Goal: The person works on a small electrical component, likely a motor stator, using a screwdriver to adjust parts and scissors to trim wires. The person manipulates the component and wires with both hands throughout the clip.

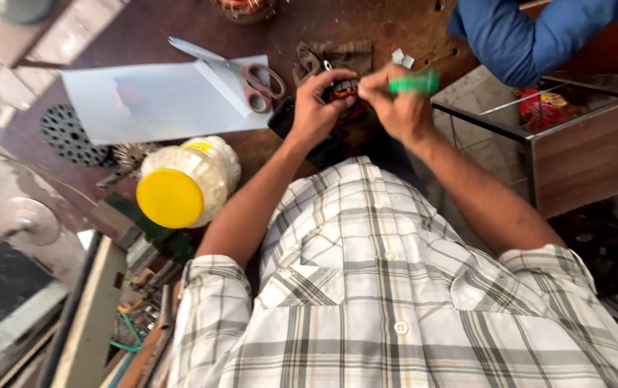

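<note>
While the left hand [316, 108] gripped the copper-wound motor part [343, 92] over the brown workbench [144, 32], the right hand [395, 108] was clamped on a green-handled tool [415, 84] at its windings. Judged: working the coil; next needs steady, careful pressure.

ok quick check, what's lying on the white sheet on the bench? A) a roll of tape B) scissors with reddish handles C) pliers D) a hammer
B: a pair of scissors with reddish handles lies across the right part of the white sheet, blades pointing toward the upper left, just left of the left hand.
</note>
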